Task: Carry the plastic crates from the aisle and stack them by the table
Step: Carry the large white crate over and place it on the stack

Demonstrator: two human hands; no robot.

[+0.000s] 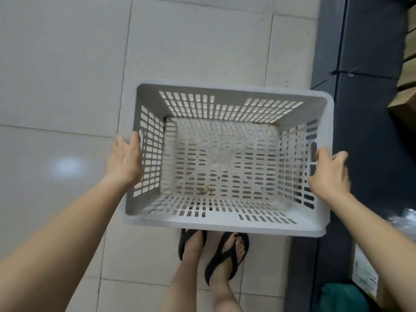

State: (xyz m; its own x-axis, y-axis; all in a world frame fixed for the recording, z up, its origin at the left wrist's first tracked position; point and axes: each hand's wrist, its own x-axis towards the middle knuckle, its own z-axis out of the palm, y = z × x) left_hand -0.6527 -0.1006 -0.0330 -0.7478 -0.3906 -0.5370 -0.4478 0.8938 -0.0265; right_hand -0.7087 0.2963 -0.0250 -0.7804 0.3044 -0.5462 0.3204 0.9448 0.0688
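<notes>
- One grey slotted crate [227, 158] is being held over the tiled floor [67, 75], above two sandalled feet [213, 253].
- Opening is facing up; long axis is running left-right.
- Short ends are being gripped by left hand [123, 161] and right hand [328, 174].

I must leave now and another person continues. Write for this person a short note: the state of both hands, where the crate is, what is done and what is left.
Left hand: grip on the left rim of the crate.
Right hand: grip on the right rim.
Crate: one grey slotted crate, empty apart from a small scrap on its bottom, held above the tiled floor, in front of the feet.
Done: this crate is picked up.
Left: carry it to the table and stack it. No table or stack is in view.
</notes>
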